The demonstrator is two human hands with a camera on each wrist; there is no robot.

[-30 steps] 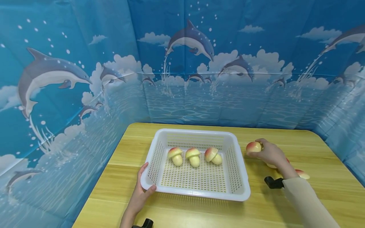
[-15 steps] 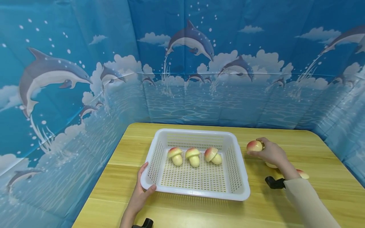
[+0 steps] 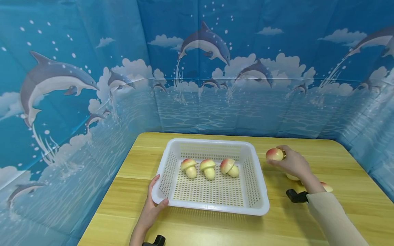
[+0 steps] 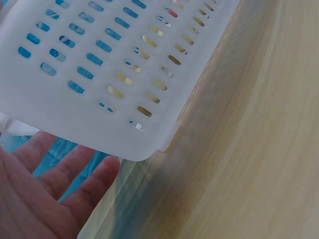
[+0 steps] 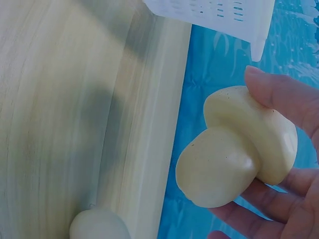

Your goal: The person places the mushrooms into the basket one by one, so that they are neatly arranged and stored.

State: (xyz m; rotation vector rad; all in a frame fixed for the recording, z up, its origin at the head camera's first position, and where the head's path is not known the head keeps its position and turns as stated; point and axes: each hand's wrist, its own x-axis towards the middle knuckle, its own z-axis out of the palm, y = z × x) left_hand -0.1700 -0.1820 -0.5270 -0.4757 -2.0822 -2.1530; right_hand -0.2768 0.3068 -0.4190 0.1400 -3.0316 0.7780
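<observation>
A white perforated plastic basket (image 3: 212, 208) holds three toy mushrooms (image 3: 208, 168) in a row, with red-and-yellow caps and pale stems. My left hand (image 3: 150, 209) grips the basket's near left corner, thumb on the front rim and fingers along the left side; in the left wrist view its fingertips touch the outer wall. Right of the basket, my right hand (image 3: 293, 164) holds another toy mushroom (image 5: 219, 167) above the table by its cap, thumb on one side and fingers on the other. In the right wrist view the stem points toward the camera.
Under my right wrist lie more toy mushrooms, partly hidden: one pale piece (image 3: 292, 177) and one cap (image 3: 326, 187). The wooden table (image 3: 123, 201) ends at a blue dolphin-print curtain (image 3: 184, 102) behind and at both sides. Black wrist mounts (image 3: 297, 196) stick out from the wrists.
My right hand has risen slightly with the toy mushroom. The left hand and the basket have hardly moved.
</observation>
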